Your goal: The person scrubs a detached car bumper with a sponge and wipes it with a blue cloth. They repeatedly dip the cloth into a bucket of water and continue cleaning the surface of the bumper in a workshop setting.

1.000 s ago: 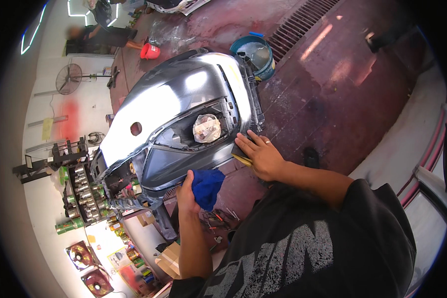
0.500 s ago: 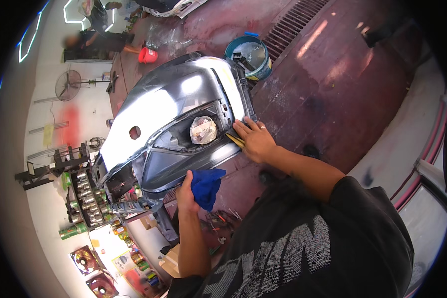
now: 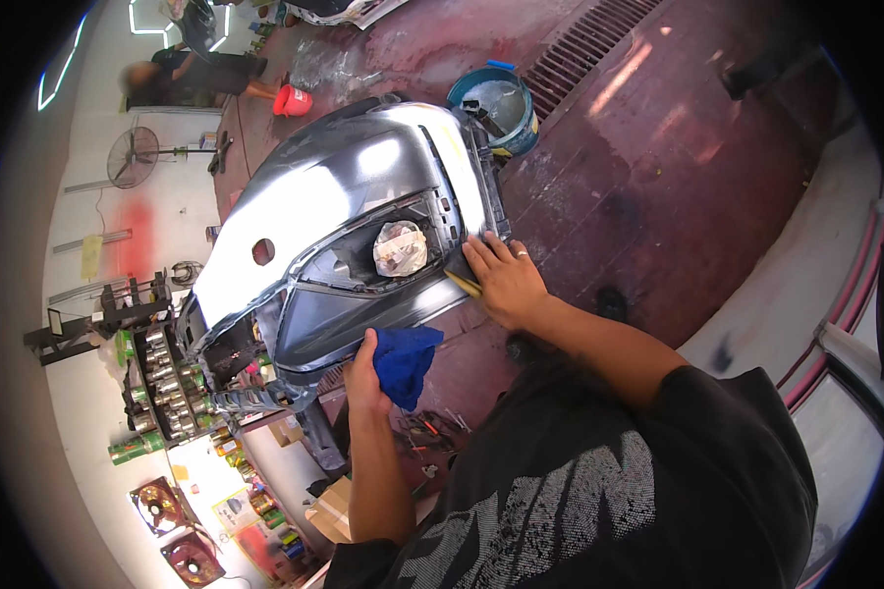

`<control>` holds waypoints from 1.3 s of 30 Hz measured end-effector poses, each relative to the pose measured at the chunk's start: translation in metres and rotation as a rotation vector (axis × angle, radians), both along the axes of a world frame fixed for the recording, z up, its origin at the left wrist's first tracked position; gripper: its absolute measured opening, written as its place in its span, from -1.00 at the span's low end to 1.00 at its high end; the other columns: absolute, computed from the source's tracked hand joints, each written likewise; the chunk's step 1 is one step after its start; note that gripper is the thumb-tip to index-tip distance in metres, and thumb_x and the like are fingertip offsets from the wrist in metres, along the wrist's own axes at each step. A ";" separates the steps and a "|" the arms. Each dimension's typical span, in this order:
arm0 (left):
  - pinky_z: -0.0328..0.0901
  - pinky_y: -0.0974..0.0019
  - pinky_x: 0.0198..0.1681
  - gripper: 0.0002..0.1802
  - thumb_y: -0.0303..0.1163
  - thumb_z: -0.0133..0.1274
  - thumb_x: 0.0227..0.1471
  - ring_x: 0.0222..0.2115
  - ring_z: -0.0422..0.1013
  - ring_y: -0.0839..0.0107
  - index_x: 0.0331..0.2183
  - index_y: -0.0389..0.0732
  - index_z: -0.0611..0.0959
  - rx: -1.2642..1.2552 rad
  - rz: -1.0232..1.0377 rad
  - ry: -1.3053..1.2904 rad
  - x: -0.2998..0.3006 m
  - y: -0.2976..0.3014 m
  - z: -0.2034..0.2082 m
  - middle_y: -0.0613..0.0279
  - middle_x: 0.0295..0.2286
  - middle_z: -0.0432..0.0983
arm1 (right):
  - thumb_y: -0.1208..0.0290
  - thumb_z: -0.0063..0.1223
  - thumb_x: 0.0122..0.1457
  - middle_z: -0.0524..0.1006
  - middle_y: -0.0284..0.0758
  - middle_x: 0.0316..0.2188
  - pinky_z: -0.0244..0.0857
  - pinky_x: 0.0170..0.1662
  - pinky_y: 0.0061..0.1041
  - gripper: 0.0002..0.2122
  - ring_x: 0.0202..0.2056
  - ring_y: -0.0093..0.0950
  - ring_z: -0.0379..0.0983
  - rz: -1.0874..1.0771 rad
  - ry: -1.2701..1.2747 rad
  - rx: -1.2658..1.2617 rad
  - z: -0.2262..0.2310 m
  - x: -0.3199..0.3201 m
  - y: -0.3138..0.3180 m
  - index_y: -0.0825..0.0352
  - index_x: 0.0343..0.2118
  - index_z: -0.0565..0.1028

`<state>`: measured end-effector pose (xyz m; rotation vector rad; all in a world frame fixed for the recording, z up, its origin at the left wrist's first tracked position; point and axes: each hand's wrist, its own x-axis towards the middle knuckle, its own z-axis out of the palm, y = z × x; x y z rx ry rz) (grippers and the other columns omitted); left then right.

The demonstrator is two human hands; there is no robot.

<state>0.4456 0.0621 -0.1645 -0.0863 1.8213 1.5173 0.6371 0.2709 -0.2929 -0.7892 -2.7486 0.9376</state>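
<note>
A car bumper (image 3: pixel 329 182) in glossy silver, grey and black lies in front of me, with a round hole in it. In its recessed opening sits a crumpled whitish bundle (image 3: pixel 401 248), perhaps wrapped in plastic. My right hand (image 3: pixel 509 282) presses with its fingers on a thin sanding pad (image 3: pixel 464 284), dark with a yellow edge, against the bumper's right end. At the near edge of the bumper, my left hand (image 3: pixel 365 378) is closed around a bunched blue cloth (image 3: pixel 406 365); whether its fingers touch the bumper is hidden.
Beyond the bumper's right end stands a teal bucket (image 3: pixel 532 128) of cloudy water, beside a floor grate (image 3: pixel 589 44). A person (image 3: pixel 182 80) is by the left wall near a red bucket (image 3: pixel 292 100). Cans (image 3: pixel 172 383) fill a rack at left; a fan (image 3: pixel 133 157) stands nearby.
The view has shifted slightly. Both hands keep nearly the same places on and beside the bumper, the left still with the blue cloth. The person at the far left has changed posture a little.
</note>
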 end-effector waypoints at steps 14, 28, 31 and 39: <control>0.63 0.04 -0.06 -0.57 -0.18 0.23 0.40 -0.19 0.72 0.12 -0.02 -0.42 0.69 0.028 -0.015 -0.030 -0.002 -0.003 -0.003 -0.02 -0.14 0.73 | 0.24 0.04 0.36 0.11 -0.15 0.61 0.02 0.53 0.12 -0.24 0.59 -0.10 0.00 0.096 0.062 -0.053 0.001 0.006 -0.016 0.37 0.57 0.11; 0.64 0.08 -0.08 -0.58 -0.26 0.20 0.41 -0.18 0.72 0.15 0.07 -0.42 0.63 0.065 0.014 0.068 -0.004 -0.013 -0.023 -0.02 -0.09 0.72 | 0.15 0.08 0.33 0.25 -0.24 0.54 0.09 0.49 0.14 -0.28 0.56 -0.16 0.10 0.402 0.120 0.023 0.006 0.008 0.038 0.26 0.52 0.24; 0.66 0.09 -0.09 -0.57 -0.42 0.25 0.36 -0.16 0.71 0.16 0.13 -0.45 0.57 0.096 0.035 0.074 0.007 0.005 -0.004 -0.03 -0.06 0.69 | 0.01 0.18 0.31 0.24 -0.30 0.56 0.02 0.53 0.09 -0.22 0.57 -0.27 0.08 0.385 0.034 0.300 -0.020 -0.007 0.085 0.20 0.53 0.25; 0.63 0.10 -0.01 -0.52 -0.40 0.28 0.35 -0.08 0.68 0.19 0.19 -0.37 0.54 0.114 0.045 0.121 0.017 0.013 0.006 0.00 -0.01 0.67 | 0.09 0.10 0.36 0.26 -0.27 0.54 -0.15 0.59 0.06 -0.29 0.57 -0.19 0.07 0.419 0.093 0.334 -0.025 -0.010 0.086 0.25 0.52 0.26</control>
